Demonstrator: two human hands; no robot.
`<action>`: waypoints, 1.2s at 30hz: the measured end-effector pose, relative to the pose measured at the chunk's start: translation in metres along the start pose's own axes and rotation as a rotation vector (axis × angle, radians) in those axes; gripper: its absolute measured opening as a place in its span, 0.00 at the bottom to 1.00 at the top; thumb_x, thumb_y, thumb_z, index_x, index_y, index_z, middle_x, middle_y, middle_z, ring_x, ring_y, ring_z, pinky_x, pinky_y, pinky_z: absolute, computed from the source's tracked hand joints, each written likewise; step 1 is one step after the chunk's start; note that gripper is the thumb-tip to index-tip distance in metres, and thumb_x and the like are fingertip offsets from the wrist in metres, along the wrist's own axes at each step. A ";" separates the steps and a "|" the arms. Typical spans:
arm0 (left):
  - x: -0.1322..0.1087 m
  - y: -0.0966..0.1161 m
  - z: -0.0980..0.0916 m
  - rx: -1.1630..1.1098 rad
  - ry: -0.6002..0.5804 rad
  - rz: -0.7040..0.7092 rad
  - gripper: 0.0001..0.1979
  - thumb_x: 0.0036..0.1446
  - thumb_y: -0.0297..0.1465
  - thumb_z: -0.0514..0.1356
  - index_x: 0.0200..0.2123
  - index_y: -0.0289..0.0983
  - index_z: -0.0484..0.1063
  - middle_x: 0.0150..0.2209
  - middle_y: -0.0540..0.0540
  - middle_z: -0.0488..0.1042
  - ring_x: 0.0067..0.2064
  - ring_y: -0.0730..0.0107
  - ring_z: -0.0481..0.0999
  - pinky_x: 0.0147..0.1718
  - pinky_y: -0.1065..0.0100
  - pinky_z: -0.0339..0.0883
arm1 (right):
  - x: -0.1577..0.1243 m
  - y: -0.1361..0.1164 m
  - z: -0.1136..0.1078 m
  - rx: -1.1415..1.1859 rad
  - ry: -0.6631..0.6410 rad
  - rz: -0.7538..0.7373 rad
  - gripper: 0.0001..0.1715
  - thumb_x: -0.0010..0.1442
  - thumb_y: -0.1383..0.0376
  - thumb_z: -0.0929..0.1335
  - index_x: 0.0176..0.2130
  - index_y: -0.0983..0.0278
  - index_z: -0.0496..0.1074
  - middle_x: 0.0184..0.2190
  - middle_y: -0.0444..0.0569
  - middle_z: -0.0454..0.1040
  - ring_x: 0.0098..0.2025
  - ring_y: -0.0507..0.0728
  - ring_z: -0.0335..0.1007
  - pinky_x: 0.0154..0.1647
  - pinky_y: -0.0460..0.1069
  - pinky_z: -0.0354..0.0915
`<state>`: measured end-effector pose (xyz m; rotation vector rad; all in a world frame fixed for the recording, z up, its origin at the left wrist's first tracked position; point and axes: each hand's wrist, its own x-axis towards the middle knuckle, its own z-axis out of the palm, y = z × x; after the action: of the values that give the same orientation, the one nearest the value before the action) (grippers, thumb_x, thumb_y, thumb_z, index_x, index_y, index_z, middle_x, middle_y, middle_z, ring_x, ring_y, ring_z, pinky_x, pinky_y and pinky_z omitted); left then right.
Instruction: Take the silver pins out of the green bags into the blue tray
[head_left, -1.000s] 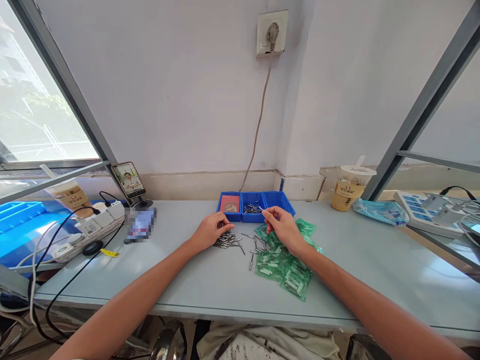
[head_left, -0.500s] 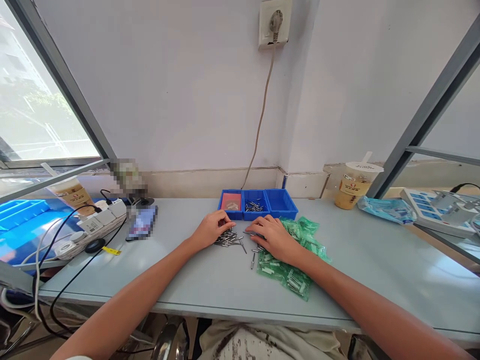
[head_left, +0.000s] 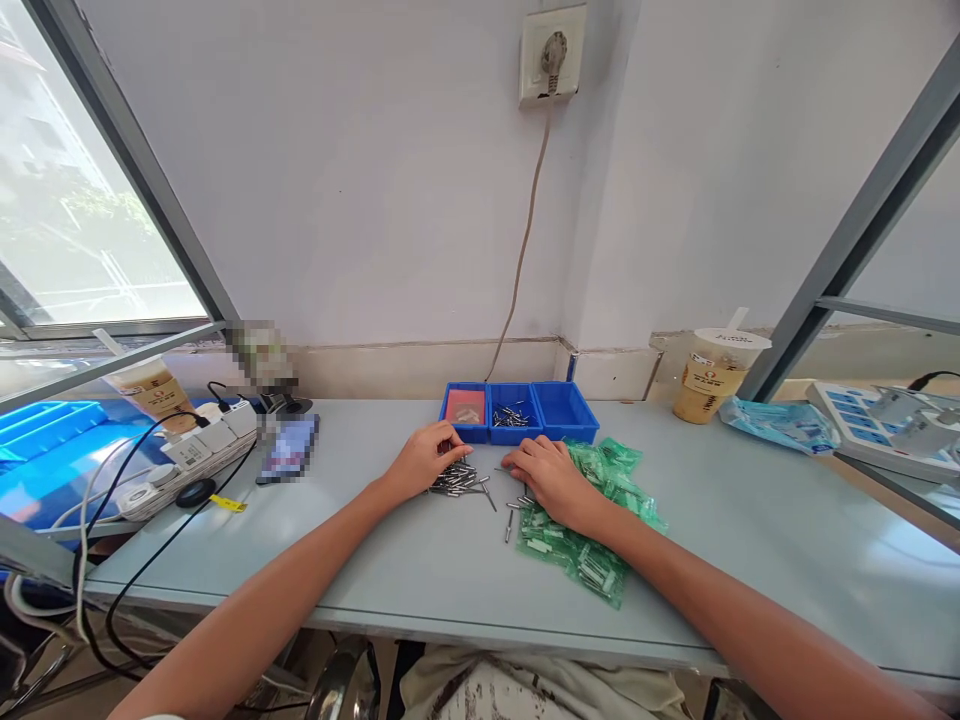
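Observation:
My left hand [head_left: 424, 462] rests at the left of a pile of small metal pins [head_left: 457, 480]. Its thumb and index finger are pinched together; whatever may be between them is too small to make out. Across from it, my right hand [head_left: 551, 478] is closed with fingers curled downward, and a thin metal pin [head_left: 501, 469] pokes out at its fingertips. More pins lie under and below this hand, one of them loose [head_left: 509, 524] on the table. Green plastic bags [head_left: 596, 570] with small parts inside lie beneath and beside my right wrist.
Behind the hands stand three joined blue bins: the left bin [head_left: 444, 425] holds a reddish piece, the middle bin [head_left: 514, 436] pins, the right bin [head_left: 566, 410] nothing visible. A drink cup [head_left: 709, 380] and blue packet [head_left: 780, 425] are right; a phone [head_left: 289, 447] and power strip [head_left: 210, 445] left.
My right hand's fingers have drawn closer together, and the pin at their tips shows less. My left hand keeps its pinch by the pile. The camera view has shifted slightly.

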<state>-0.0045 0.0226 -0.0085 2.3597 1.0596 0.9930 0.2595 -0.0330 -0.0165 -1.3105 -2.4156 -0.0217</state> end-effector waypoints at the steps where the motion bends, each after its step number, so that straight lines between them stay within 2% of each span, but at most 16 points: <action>1: 0.000 0.000 0.000 -0.002 -0.004 0.000 0.15 0.67 0.42 0.63 0.32 0.37 0.75 0.34 0.47 0.76 0.36 0.66 0.71 0.37 0.66 0.65 | 0.000 0.000 0.000 0.008 0.017 0.003 0.16 0.74 0.69 0.60 0.48 0.59 0.75 0.45 0.53 0.76 0.46 0.63 0.66 0.46 0.57 0.58; 5: 0.000 0.000 -0.001 -0.010 -0.012 0.005 0.16 0.68 0.42 0.62 0.32 0.37 0.75 0.34 0.47 0.76 0.35 0.67 0.71 0.37 0.66 0.65 | 0.001 -0.001 -0.004 0.146 0.112 0.057 0.11 0.74 0.67 0.60 0.46 0.59 0.71 0.45 0.52 0.75 0.46 0.62 0.66 0.46 0.56 0.60; 9: 0.000 -0.001 -0.001 -0.013 -0.009 0.005 0.15 0.68 0.41 0.62 0.33 0.37 0.75 0.34 0.47 0.76 0.36 0.67 0.71 0.38 0.67 0.65 | 0.001 -0.002 -0.012 0.347 0.182 0.119 0.05 0.71 0.67 0.62 0.43 0.59 0.67 0.42 0.50 0.74 0.44 0.61 0.68 0.47 0.55 0.62; 15: -0.001 -0.002 0.000 -0.019 -0.026 -0.014 0.15 0.67 0.42 0.62 0.32 0.37 0.75 0.35 0.47 0.76 0.36 0.66 0.72 0.38 0.66 0.66 | -0.001 -0.003 -0.018 0.568 0.220 0.228 0.04 0.69 0.62 0.63 0.42 0.58 0.67 0.38 0.46 0.75 0.41 0.59 0.70 0.38 0.52 0.64; 17: -0.001 -0.002 0.000 -0.019 -0.029 -0.014 0.15 0.67 0.42 0.62 0.33 0.37 0.75 0.35 0.47 0.76 0.36 0.66 0.72 0.38 0.66 0.66 | 0.000 -0.002 -0.018 0.624 0.227 0.259 0.05 0.68 0.60 0.65 0.42 0.58 0.68 0.38 0.46 0.75 0.40 0.59 0.71 0.38 0.52 0.64; 20: -0.001 -0.001 0.000 -0.017 -0.023 -0.008 0.15 0.68 0.41 0.62 0.33 0.38 0.75 0.35 0.47 0.76 0.36 0.66 0.72 0.38 0.66 0.66 | 0.001 0.001 -0.016 0.726 0.237 0.278 0.08 0.67 0.56 0.67 0.41 0.58 0.70 0.38 0.46 0.76 0.41 0.59 0.72 0.41 0.53 0.67; 24: -0.001 0.000 0.000 -0.020 -0.024 -0.005 0.14 0.68 0.40 0.62 0.33 0.38 0.75 0.35 0.47 0.77 0.36 0.66 0.72 0.38 0.67 0.65 | 0.003 0.004 -0.015 0.970 0.214 0.286 0.14 0.65 0.52 0.70 0.42 0.59 0.72 0.38 0.47 0.78 0.43 0.59 0.76 0.47 0.55 0.71; 27: -0.002 0.000 0.000 -0.022 -0.025 -0.009 0.14 0.68 0.40 0.62 0.33 0.38 0.75 0.35 0.48 0.76 0.36 0.66 0.72 0.38 0.66 0.65 | 0.004 0.006 -0.014 1.101 0.198 0.315 0.18 0.63 0.49 0.71 0.43 0.60 0.73 0.37 0.49 0.80 0.42 0.59 0.78 0.48 0.56 0.72; 31: -0.002 -0.001 0.001 -0.024 -0.027 -0.002 0.13 0.68 0.40 0.62 0.33 0.38 0.75 0.35 0.48 0.76 0.36 0.66 0.72 0.38 0.66 0.65 | 0.005 0.007 -0.014 1.124 0.214 0.336 0.21 0.65 0.47 0.69 0.44 0.61 0.73 0.33 0.47 0.79 0.34 0.56 0.76 0.40 0.53 0.71; 36: -0.002 -0.001 0.000 -0.024 -0.037 -0.008 0.14 0.69 0.40 0.61 0.34 0.38 0.75 0.35 0.47 0.76 0.37 0.66 0.72 0.38 0.66 0.66 | 0.004 0.005 -0.018 1.125 0.225 0.370 0.24 0.66 0.44 0.68 0.39 0.61 0.73 0.26 0.41 0.71 0.26 0.52 0.66 0.30 0.49 0.64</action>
<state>-0.0059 0.0215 -0.0100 2.3437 1.0371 0.9501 0.2672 -0.0308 0.0006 -1.0417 -1.4797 1.0495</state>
